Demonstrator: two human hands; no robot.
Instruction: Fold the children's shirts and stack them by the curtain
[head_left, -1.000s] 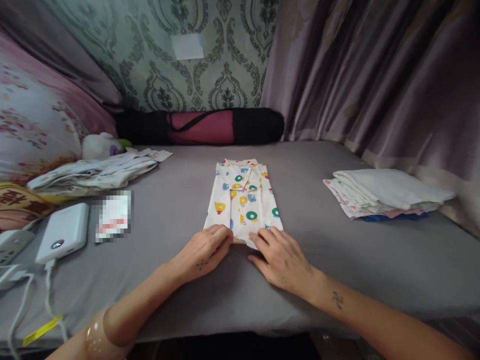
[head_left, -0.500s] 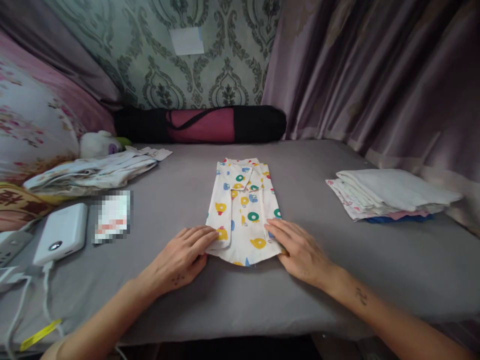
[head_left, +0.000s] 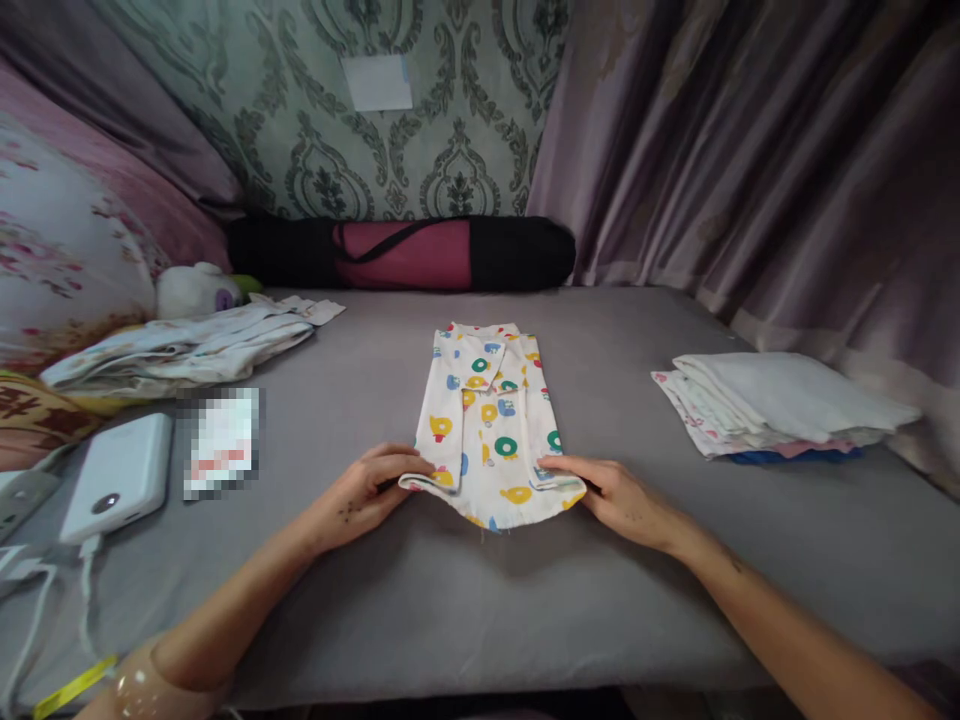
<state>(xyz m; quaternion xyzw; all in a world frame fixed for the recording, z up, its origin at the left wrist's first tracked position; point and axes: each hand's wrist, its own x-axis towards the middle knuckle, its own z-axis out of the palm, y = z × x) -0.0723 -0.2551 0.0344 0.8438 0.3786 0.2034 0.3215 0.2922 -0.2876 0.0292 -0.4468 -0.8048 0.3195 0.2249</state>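
A small white shirt (head_left: 495, 430) with yellow, green and blue prints lies in front of me, its sides and sleeves folded inward. Its lower hem curves toward me and its near corners are lifted a little off the sheet. My left hand (head_left: 371, 490) pinches the near left corner, fingers on top and thumb hidden beneath. At the near right corner my right hand (head_left: 619, 495) grips the cloth the same way, its thumb out of sight.
A stack of folded clothes (head_left: 787, 400) lies to the right on the grey sheet (head_left: 360, 620). Rumpled clothing (head_left: 187, 345), a white power bank (head_left: 120, 475) with cables and a blurred packet (head_left: 221, 440) are on the left. A black and maroon roll bag (head_left: 405, 255) lies along the wall.
Both hands have gone from lying on the shirt's lower part to pinching its near corners, which are now raised slightly. My view has shifted a little.
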